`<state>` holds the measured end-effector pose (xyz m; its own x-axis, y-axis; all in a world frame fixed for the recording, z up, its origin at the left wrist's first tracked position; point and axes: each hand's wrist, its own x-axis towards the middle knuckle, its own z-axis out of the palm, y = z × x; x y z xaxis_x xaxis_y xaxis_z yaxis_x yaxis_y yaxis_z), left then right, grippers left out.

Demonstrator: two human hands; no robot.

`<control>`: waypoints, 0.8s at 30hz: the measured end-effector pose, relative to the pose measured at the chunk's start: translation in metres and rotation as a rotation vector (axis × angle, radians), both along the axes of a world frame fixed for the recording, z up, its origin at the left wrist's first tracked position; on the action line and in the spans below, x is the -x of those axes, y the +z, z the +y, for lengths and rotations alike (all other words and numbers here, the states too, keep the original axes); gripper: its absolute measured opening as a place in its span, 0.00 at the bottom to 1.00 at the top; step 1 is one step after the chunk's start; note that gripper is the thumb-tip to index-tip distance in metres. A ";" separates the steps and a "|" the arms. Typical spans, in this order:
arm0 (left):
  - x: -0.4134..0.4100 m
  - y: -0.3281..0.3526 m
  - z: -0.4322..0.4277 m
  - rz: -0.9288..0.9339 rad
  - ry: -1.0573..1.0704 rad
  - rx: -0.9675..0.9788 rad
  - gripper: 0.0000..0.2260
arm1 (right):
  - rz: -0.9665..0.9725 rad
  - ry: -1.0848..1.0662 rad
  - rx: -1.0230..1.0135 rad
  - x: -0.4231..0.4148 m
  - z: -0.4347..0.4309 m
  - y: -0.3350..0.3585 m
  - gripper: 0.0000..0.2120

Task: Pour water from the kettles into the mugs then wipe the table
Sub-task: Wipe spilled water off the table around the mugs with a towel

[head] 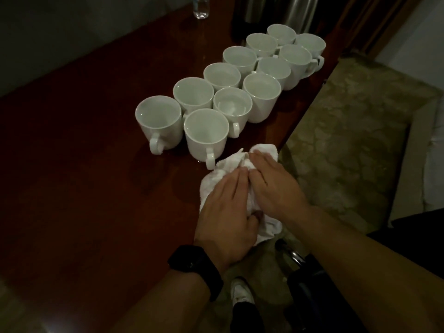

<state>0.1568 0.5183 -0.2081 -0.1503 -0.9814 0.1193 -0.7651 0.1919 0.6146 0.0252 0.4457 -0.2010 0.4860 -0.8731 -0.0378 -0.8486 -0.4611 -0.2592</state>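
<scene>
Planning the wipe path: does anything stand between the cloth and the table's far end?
Yes. The left hand and right hand press the cloth at the near right edge; two rows of white mugs stand straight ahead, the handle of the nearest mug right at the cloth. The table left of it looks open.

Counted on the single table (72,164): twelve white mugs (206,133), standing in two rows of six. Two metal kettles (300,13) at the far end, both cut off by the top edge, so that count is less certain. One clear bottle (201,8), one white cloth (240,159), one black wristband (194,265), and two hands: left hand (225,207), right hand (274,186).
</scene>
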 end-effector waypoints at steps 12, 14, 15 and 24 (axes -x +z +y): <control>-0.014 0.006 0.010 0.054 -0.030 -0.031 0.30 | 0.065 0.035 0.020 -0.008 0.013 0.014 0.16; -0.012 0.003 0.010 0.043 0.004 -0.038 0.31 | 0.022 -0.043 0.023 -0.012 0.010 0.015 0.22; -0.011 0.002 0.010 0.043 0.016 -0.044 0.31 | -0.044 -0.164 -0.046 -0.011 0.007 0.015 0.30; 0.014 0.002 -0.010 -0.006 0.145 -0.061 0.29 | -0.071 -0.299 -0.233 0.006 -0.047 0.024 0.20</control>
<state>0.1430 0.5086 -0.2059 -0.0068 -0.9983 0.0587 -0.7855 0.0416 0.6174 0.0194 0.3983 -0.1770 0.2199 -0.9487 -0.2273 -0.9130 -0.1181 -0.3906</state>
